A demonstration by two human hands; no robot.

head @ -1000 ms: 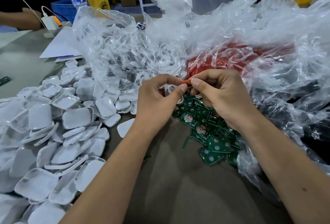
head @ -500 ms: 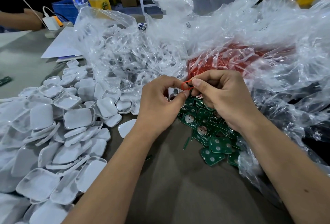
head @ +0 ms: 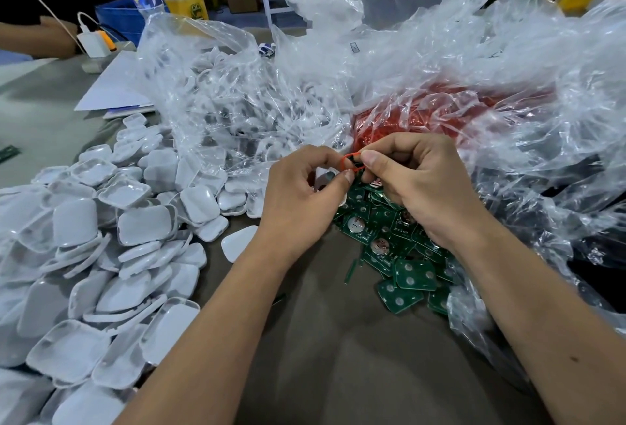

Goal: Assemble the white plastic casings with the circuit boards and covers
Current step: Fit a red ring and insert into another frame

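Left hand (head: 298, 197): centre of frame, fingers curled round a white casing (head: 327, 175), thumb tip touching a red loop (head: 350, 163)
Right hand (head: 416, 184): just beside the left, pinching the red loop
Circuit boards (head: 393, 252): green heap below the hands, on the tabletop (head: 338, 357)
Loose casings (head: 101, 238): piled at left of frame
Plastic bags (head: 440, 69): upper right

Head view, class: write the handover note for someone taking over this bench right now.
Left hand pinches a small white casing. Right hand pinches a red loop against it.
White casings are heaped on the left; green circuit boards lie under the right hand; red parts sit in the clear bag.
No finished unit can be told apart. Left: fit the loop, add board and cover, repeat.
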